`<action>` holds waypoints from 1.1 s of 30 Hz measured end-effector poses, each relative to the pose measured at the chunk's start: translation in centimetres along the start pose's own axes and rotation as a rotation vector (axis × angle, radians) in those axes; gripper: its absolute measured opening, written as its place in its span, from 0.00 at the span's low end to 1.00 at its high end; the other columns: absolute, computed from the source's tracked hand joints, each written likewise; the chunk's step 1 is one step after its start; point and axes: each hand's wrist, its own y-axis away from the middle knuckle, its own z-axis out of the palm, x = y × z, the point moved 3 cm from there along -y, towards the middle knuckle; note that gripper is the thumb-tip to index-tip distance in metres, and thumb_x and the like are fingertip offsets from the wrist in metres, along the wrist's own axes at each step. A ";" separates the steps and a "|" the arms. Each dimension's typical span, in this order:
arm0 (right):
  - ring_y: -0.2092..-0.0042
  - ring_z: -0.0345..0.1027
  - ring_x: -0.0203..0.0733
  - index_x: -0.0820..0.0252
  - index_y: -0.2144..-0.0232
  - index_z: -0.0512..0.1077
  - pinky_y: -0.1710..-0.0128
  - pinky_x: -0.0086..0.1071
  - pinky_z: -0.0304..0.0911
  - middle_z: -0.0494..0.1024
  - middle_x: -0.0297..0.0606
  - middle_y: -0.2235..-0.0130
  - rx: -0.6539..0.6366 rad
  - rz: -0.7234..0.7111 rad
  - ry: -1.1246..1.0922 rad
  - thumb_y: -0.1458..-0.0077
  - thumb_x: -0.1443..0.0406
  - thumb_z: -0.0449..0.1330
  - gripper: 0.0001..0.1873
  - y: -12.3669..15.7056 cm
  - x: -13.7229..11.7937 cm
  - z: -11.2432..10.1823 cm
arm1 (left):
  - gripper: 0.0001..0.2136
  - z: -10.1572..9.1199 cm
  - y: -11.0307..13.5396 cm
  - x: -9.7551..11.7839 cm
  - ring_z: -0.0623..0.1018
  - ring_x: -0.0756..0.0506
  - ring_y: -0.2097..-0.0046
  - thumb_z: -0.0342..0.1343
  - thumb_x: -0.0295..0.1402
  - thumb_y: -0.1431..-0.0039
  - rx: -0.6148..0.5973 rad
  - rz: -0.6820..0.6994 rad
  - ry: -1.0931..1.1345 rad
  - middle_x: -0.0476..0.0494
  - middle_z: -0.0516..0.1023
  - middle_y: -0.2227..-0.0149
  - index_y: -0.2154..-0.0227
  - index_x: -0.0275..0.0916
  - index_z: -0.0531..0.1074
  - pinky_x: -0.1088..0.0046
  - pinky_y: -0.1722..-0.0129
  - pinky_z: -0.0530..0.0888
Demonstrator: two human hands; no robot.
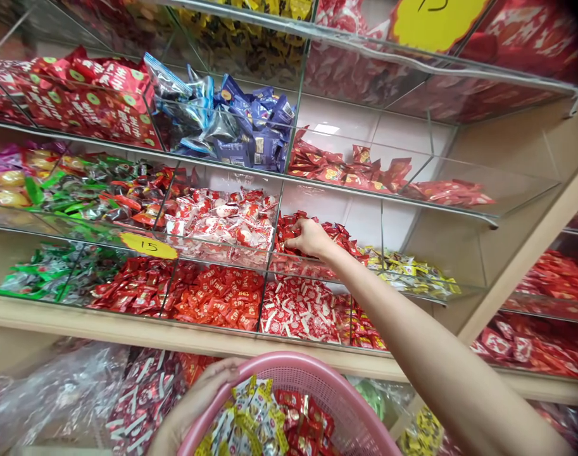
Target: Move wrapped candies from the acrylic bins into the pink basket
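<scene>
My left hand grips the left rim of a pink plastic basket at the bottom of the view. Inside the basket lie yellow-and-white wrapped candies and red wrapped candies, side by side. My right hand reaches over the clear front edge of a shelf compartment, just above small red wrapped candies. Its thumb and forefinger stand a little apart at the candies, and no candy shows clearly between them. The other fingers of that hand are partly hidden.
Clear shelf fronts and dividers separate the candy bins. Red-and-white candies lie left of my right hand, yellow wrapped candies to its right. Below are more red-and-white candies. A wooden ledge runs above plastic bags.
</scene>
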 end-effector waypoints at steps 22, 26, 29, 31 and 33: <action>0.84 0.45 0.20 0.63 0.75 0.59 0.89 0.15 0.42 0.65 0.29 0.78 -0.175 0.406 -1.908 0.48 0.66 0.48 0.07 3.3 2.2 -4.6 | 0.14 0.3 -0.2 0.4 0.69 0.42 0.52 0.54 0.36 0.57 -0.011 -0.037 0.020 0.45 0.73 0.57 0.65 0.39 0.73 0.71 0.53 0.64; 0.84 0.45 0.20 0.63 0.76 0.59 0.89 0.14 0.40 0.64 0.27 0.79 -0.157 0.328 -1.835 0.49 0.64 0.48 0.08 4.8 2.8 -5.6 | 0.14 0.1 -0.2 0.3 0.69 0.42 0.53 0.54 0.36 0.56 0.018 -0.024 -0.005 0.46 0.74 0.58 0.65 0.39 0.73 0.73 0.54 0.64; 0.84 0.43 0.19 0.62 0.73 0.62 0.88 0.15 0.37 0.64 0.26 0.78 -0.153 0.257 -1.625 0.45 0.61 0.42 0.13 7.6 3.0 -6.4 | 0.14 0.0 -0.1 0.1 0.70 0.42 0.53 0.54 0.37 0.55 0.017 -0.037 0.002 0.46 0.74 0.57 0.63 0.40 0.73 0.73 0.54 0.65; 0.84 0.42 0.19 0.60 0.70 0.64 0.87 0.16 0.35 0.64 0.26 0.76 -0.185 0.246 -1.477 0.45 0.59 0.40 0.16 10.1 3.1 -6.1 | 0.14 0.0 -0.2 0.0 0.69 0.42 0.52 0.54 0.36 0.55 -0.010 -0.014 -0.002 0.46 0.73 0.57 0.63 0.40 0.73 0.73 0.54 0.65; 0.84 0.40 0.19 0.59 0.67 0.65 0.87 0.18 0.33 0.66 0.26 0.75 -0.278 0.253 -1.374 0.46 0.57 0.43 0.15 12.6 3.5 -4.6 | 0.15 0.0 -0.3 -0.1 0.69 0.42 0.52 0.55 0.37 0.55 -0.003 -0.008 -0.012 0.45 0.73 0.56 0.63 0.39 0.72 0.73 0.54 0.65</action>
